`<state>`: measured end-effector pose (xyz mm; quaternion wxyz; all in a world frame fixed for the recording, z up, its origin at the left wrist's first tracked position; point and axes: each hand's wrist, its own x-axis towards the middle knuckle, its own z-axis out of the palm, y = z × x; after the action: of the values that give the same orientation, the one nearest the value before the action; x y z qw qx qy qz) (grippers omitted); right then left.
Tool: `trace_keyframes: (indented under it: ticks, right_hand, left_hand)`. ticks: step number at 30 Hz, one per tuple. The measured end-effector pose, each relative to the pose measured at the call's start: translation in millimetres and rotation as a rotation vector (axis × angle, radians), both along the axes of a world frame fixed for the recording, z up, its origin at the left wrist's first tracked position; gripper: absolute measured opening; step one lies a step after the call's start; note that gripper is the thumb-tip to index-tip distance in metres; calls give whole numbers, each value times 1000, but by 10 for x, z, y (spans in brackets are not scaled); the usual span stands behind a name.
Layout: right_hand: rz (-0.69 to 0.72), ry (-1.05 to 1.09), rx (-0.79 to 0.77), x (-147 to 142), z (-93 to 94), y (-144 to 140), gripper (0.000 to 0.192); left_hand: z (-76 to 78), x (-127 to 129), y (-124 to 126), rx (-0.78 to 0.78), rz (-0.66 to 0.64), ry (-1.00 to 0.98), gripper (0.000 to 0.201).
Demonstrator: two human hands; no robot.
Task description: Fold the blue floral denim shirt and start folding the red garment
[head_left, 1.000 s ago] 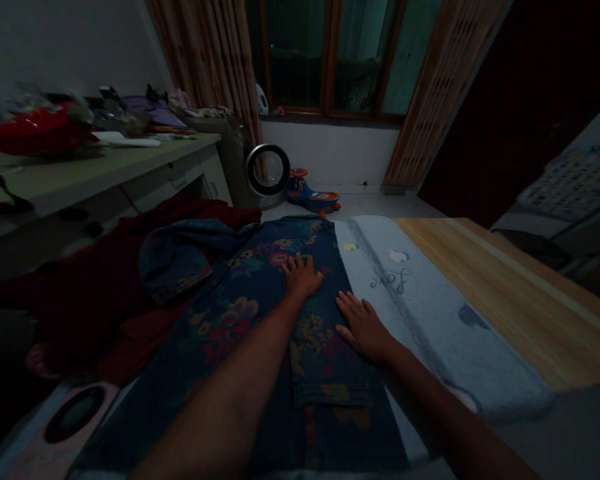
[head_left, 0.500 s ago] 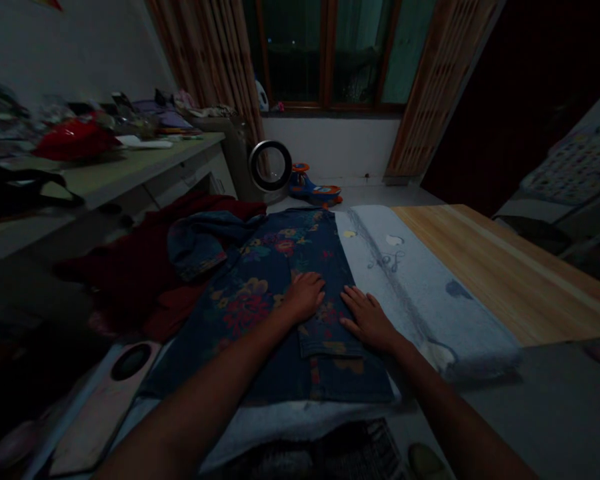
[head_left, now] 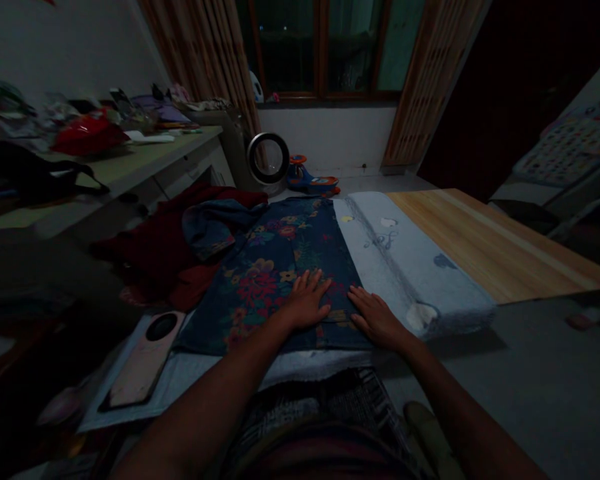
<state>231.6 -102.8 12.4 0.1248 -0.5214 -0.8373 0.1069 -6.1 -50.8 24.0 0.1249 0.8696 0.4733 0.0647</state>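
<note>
A dark blue denim garment with a flower print (head_left: 275,267) lies spread flat on a pale blue-grey blanket (head_left: 405,267) in the dim room. My left hand (head_left: 307,300) rests palm down on the garment near its front hem, fingers apart. My right hand (head_left: 377,317) lies flat beside it on the hem's right corner, fingers spread. A folded part of the garment, perhaps a sleeve (head_left: 215,223), is bunched at the upper left. Neither hand grips anything.
A dark red cloth (head_left: 160,250) is heaped left of the garment. A pink phone (head_left: 145,360) lies at the front left. A wooden board (head_left: 485,243) lies to the right. A cluttered desk (head_left: 130,160), a ring fan (head_left: 269,158) and a toy car (head_left: 310,183) stand behind.
Both hands have slid along the garment toward me, from its middle to the front hem. The camera has drawn back, bringing the phone and my lap into view.
</note>
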Motion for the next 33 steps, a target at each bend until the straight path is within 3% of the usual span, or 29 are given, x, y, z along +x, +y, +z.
trace_keyframes:
  ticks: [4, 7, 10, 15, 25, 30, 33]
  right_hand:
    - [-42, 45, 23, -53, 144, -22, 41]
    - [-123, 124, 109, -172, 137, -3, 38]
    - [-124, 147, 181, -258, 1, -5, 42]
    - [-93, 87, 157, -241, -133, -43, 44]
    - [-122, -4, 76, -61, -52, -215, 53]
    - [-145, 112, 82, -89, 139, 11, 40]
    - [-173, 162, 191, -191, 86, 179, 40]
  left_hand:
    - [48, 48, -107, 122, 29, -28, 59]
    - [44, 112, -256, 222, 13, -58, 46]
    - [-26, 160, -366, 195, 2, -94, 42]
    - [-131, 154, -390, 154, 35, -166, 43]
    - [-105, 107, -423, 114, 14, -194, 57]
    - [-104, 107, -422, 119, 10, -204, 57]
    - [-94, 106, -425, 121, 11, -217, 55]
